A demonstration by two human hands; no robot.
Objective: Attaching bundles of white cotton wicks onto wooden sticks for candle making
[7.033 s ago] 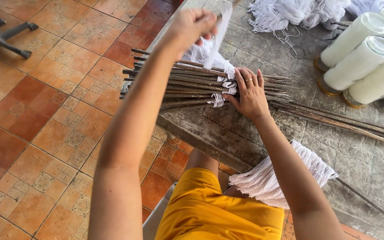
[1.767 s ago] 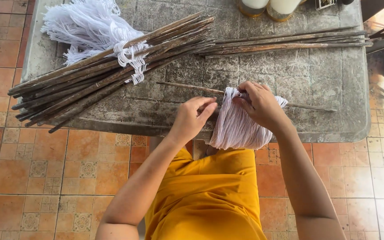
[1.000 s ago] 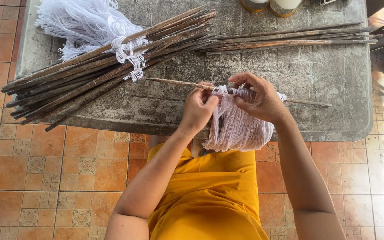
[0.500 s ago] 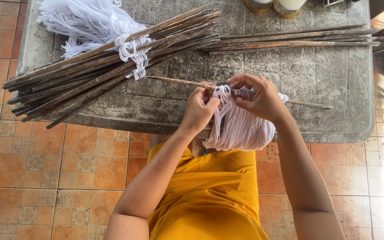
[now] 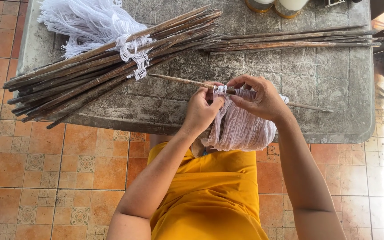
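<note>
A weathered grey stone tabletop point(image 5: 325, 89) is filling the upper frame. A large pile of dark wooden sticks point(image 5: 90, 71) is lying across its upper left. A hank of white cotton strings point(image 5: 241, 126) is hanging at centre from a thin wooden stick point(image 5: 178, 80). My right hand point(image 5: 261, 98) is clamping the hank against the stick. My left hand point(image 5: 199, 111) is pinching the string loops.
</note>
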